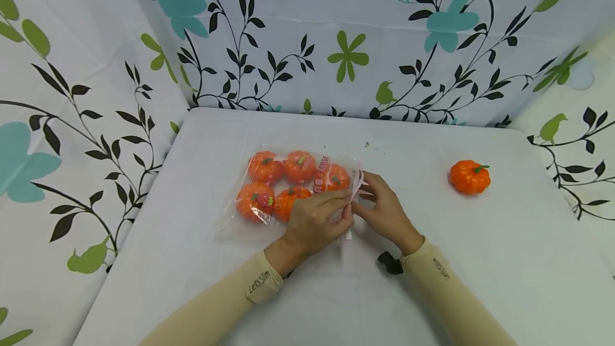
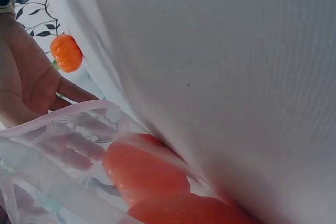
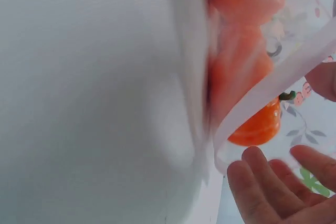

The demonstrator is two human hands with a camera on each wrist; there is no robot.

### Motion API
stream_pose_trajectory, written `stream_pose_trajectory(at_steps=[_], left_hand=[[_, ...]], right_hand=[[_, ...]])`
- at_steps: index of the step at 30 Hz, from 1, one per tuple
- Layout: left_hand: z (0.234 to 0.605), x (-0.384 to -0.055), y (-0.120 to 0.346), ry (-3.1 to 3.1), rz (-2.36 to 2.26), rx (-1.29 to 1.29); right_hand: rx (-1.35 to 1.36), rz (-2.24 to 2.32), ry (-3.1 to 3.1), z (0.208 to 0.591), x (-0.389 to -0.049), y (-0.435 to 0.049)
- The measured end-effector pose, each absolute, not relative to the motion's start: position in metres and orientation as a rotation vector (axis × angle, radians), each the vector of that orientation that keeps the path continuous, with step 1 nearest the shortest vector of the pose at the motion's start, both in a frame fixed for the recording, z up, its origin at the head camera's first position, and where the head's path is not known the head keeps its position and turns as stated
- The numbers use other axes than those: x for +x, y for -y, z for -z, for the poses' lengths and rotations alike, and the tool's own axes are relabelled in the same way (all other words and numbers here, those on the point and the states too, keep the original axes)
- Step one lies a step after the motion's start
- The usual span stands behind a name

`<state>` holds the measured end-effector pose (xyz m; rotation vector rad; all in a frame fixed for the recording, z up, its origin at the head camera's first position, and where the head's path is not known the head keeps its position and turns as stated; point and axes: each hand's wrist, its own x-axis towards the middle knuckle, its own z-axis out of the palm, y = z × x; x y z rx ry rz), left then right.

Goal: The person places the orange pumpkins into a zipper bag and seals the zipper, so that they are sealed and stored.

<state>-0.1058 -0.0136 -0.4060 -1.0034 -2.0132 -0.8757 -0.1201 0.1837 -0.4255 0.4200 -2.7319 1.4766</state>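
Note:
A clear plastic zip bag [image 1: 356,185] with pink print lies on the table, several small orange pumpkins [image 1: 265,167] inside it. Its opening, edged by a pale pink strip, faces right. My left hand [image 1: 317,223] pinches this edge between thumb and fingers. Across the opening, my right hand [image 1: 384,208] is close against the strip, its fingers spread and loosely bent in the right wrist view. Through the raised mouth, the left wrist view shows pumpkins [image 2: 144,169] behind the film. Another orange pumpkin [image 1: 470,177] with a green stem sits outside the bag, to the right.
The white-covered table [image 1: 504,271] is backed by a leaf-patterned cloth [image 1: 298,25], which also hangs at both sides. A black wrist camera [image 1: 390,263] juts out beside the right sleeve. Small dark specks lie behind the bag.

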Motion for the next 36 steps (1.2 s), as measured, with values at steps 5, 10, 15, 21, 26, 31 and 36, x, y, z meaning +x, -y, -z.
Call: stream_pose_trajectory(at_steps=[5,10,15,21,26,31,36], left_hand=[[0.406,-0.106,0.012,2.016,0.864,-0.995],[0.405,-0.106,0.012,2.013,0.868,-0.994],[0.405,-0.107,0.011,1.999,0.875,-1.019],[0.406,-0.106,0.010,1.968,0.870,-1.042],[0.407,-0.106,0.010,1.961,0.878,-1.043],[0.408,-0.107,0.010,1.966,0.879,-1.038],[0.407,-0.107,0.011,1.969,0.850,-1.030]], right_hand=[[0.496,-1.367,2.748,0.428,-0.114,-0.189],[0.646,-1.399,2.774,0.430,-0.118,-0.188],[0.662,-1.423,2.796,0.430,-0.120,-0.186],[0.646,-1.487,2.817,0.430,-0.121,-0.183],[0.681,-1.558,2.814,0.432,-0.122,-0.180],[0.700,-1.528,2.808,0.431,-0.120,-0.181],[0.638,-1.394,2.754,0.428,-0.115,-0.194]])
